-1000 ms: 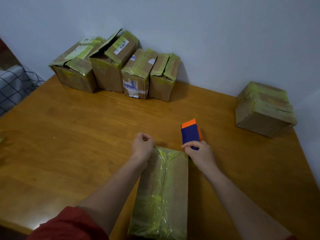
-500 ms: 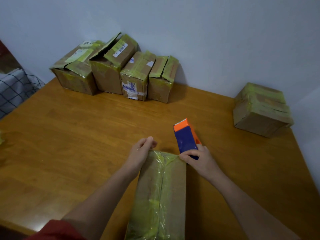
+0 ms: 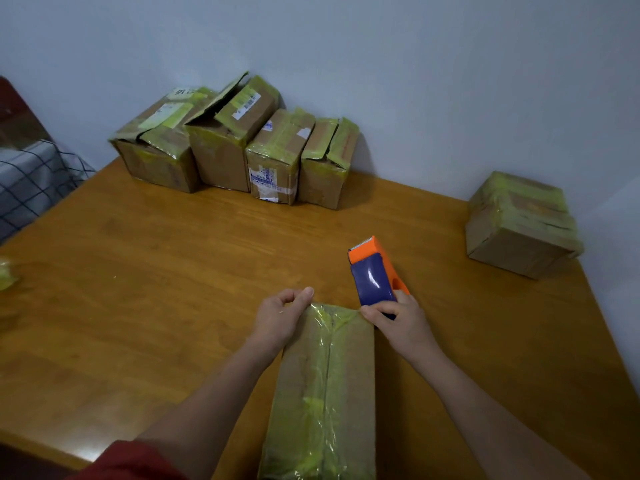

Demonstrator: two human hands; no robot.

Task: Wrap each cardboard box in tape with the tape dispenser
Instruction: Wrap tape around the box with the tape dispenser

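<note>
Gripping dispenser (image 3: 372, 277) in right hand (image 3: 398, 320) beside box (image 3: 349, 368); curling left hand (image 3: 280, 317) at its far corner, hold unclear. Could wrinkle tape (image 3: 313, 403) if pulled slack.

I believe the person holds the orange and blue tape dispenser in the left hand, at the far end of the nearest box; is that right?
Not quite: the head view shows the tape dispenser in the right hand, at that cardboard box's far end.
</note>
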